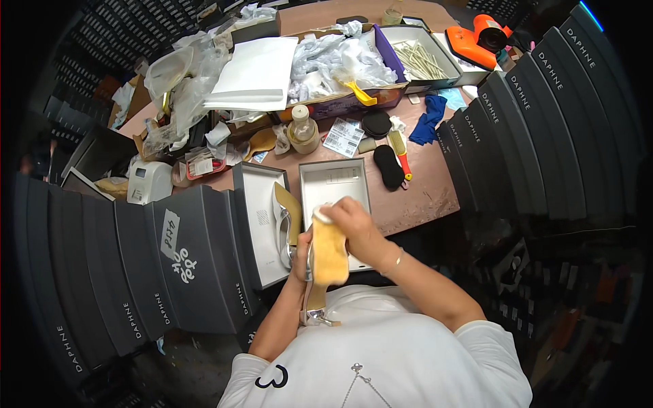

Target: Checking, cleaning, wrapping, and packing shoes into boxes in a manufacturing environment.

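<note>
My left hand [302,257] is closed on a silver sandal with a tan insole [315,298], held in front of my shirt with its silver strap end pointing toward me. My right hand [354,228] grips a yellow fuzzy pad [330,251] by its whitish upper end. This pad lies over the sandal and hides much of it. A second silver shoe [286,211] with a tan insole rests on its side in an open shoebox half [253,178] to the left. Just beyond my hands is another open white-lined box part [334,165].
Dark shoebox stacks stand at left [197,238] and right [537,129]. On the table are a glass jar [303,132], a black oval pad [389,167], a red-and-yellow-handled brush [403,160], a blue cloth [430,121], a carton of crumpled paper [384,100] and an orange heat gun [473,46].
</note>
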A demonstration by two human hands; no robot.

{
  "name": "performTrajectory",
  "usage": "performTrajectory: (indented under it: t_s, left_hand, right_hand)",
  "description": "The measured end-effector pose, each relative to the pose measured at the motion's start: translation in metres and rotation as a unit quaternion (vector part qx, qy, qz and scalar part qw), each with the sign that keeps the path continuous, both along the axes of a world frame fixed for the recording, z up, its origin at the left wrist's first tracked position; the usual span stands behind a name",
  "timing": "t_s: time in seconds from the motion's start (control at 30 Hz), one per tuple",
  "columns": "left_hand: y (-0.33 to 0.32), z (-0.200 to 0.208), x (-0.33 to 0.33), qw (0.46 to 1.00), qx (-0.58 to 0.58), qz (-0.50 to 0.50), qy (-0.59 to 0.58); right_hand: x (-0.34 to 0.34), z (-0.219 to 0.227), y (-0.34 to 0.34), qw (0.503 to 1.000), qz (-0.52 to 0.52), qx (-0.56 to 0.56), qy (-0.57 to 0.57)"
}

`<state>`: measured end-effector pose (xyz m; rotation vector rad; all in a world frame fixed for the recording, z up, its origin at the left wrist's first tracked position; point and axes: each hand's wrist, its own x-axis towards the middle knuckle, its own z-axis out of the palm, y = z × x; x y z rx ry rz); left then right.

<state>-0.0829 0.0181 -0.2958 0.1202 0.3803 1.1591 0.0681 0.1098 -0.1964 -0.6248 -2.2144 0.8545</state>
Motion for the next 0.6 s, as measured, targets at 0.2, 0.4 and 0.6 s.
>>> performTrajectory:
  t_s: [0.2, 0.4, 0.6]
  left_hand:
    - [0.000, 0.021, 0.002, 0.990, -0.052, 0.095, 0.092]
    - [0.021, 0.024, -0.008, 0.990, 0.043, 0.055, 0.120]
    - [0.022, 0.041, 0.002, 0.996, 0.057, 0.045, 0.047]
  right_hand:
    - [-0.008, 0.004, -0.013, 0.999, 0.016, 0.034, 0.010]
    - [0.004, 0.013, -0.047, 0.991, 0.122, 0.029, 0.056]
    - [0.022, 0.013, -0.025, 0.997, 0.058, 0.023, -0.033]
